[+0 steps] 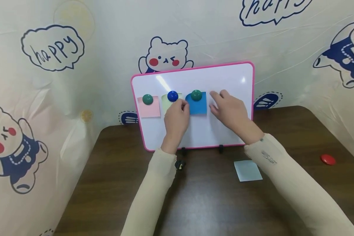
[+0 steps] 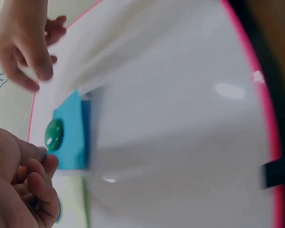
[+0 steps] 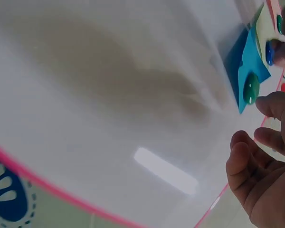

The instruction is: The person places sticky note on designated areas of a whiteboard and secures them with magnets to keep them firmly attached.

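My left hand (image 1: pixel 177 118) has its fingers curled and pinches the left edge of the blue sticky note (image 1: pixel 198 107) between thumb and forefinger, though the fingertips partly hide the contact. A green round magnet (image 1: pixel 196 95) sits on that note's top, against the whiteboard (image 1: pixel 224 75). To the right of the note, my right hand (image 1: pixel 230 109) hovers before the board, fingers loosely bent and apart, holding nothing. In the right wrist view, the lower part of the blue note (image 3: pixel 235 64) stands away from the board. Beside it, a blue magnet (image 1: pixel 172 96) is on a pale green note (image 1: pixel 166 103), partly behind my left hand.
At the board's left, a green magnet (image 1: pixel 147 99) is on a pink note (image 1: pixel 149 109). A pale blue note (image 1: pixel 247 170) lies on the brown table (image 1: pixel 200 203) by my right sleeve. A red magnet (image 1: pixel 328 159) lies far right. Black feet (image 1: pixel 221 148) support the board.
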{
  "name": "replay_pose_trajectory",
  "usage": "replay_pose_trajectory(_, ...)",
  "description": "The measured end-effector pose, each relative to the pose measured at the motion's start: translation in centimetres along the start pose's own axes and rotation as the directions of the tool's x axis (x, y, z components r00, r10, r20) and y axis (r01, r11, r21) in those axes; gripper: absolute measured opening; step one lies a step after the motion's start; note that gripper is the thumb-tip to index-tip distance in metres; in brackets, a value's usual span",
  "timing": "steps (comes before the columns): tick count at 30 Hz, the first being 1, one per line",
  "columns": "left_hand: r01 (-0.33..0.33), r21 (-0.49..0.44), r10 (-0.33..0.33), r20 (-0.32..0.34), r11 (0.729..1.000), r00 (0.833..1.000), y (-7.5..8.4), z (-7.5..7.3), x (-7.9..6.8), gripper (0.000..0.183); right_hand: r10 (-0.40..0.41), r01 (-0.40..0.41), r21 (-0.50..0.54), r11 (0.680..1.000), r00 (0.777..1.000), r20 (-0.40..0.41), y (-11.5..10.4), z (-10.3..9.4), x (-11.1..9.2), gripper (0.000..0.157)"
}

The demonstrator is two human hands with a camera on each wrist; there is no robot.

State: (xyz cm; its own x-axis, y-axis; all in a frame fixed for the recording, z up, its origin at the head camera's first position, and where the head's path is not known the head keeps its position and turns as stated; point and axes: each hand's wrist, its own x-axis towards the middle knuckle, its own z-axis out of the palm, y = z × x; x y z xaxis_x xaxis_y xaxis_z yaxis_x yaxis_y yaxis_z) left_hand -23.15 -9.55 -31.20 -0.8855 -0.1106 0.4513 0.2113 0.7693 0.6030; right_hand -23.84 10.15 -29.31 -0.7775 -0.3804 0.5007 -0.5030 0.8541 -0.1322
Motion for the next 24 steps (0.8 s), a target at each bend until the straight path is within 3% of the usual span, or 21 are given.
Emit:
replay_pose_trajectory(7,0.033,-0.02,-0.031,0.122,0.999,0.992,-1.6,1.7,-3.3,0.037,0.174,-0.178,0.02,0.984,0.977,0.124,3.8,-1.4,-5.6,0.051)
replay_pose_trajectory(10,0.05,0.024,-0.054,0.233,0.998,0.971,-2.1,2.3,-4.3,0.042,0.216,-0.225,0.032,0.974,0.959,0.181,6.0,-1.9,-8.4,0.05)
replay_pose_trajectory(12,0.038,0.07,-0.06,0.347,0.997,0.936,-2.3,2.6,-4.7,0.037,0.242,-0.254,0.037,0.966,0.948,0.208,7.7,-2.2,-10.3,0.048)
replay_pose_trajectory(13,0.019,0.095,-0.056,0.411,0.995,0.91,-2.3,2.8,-4.8,0.032,0.255,-0.269,0.035,0.962,0.941,0.224,8.6,-2.4,-11.2,0.046)
replay_pose_trajectory(16,-0.067,0.123,-0.019,0.587,0.99,0.809,-1.9,3.4,-5.4,0.018,0.282,-0.297,0.011,0.955,0.919,0.276,11.6,-3.2,-13.7,0.043)
replay_pose_trajectory(19,-0.118,0.093,0.019,0.699,0.989,0.715,-1.3,4.2,-6.3,0.018,0.302,-0.308,-0.037,0.951,0.891,0.338,14.7,-4.1,-16.3,0.043)
replay_pose_trajectory(21,-0.136,0.068,0.044,0.731,0.988,0.681,-0.9,4.8,-7.0,0.02,0.323,-0.317,-0.078,0.945,0.871,0.369,16.8,-4.6,-18.0,0.044)
replay_pose_trajectory(24,-0.171,0.051,0.075,0.751,0.984,0.656,-0.2,5.7,-7.8,0.021,0.361,-0.334,-0.138,0.932,0.845,0.393,19.7,-5.2,-20.5,0.045)
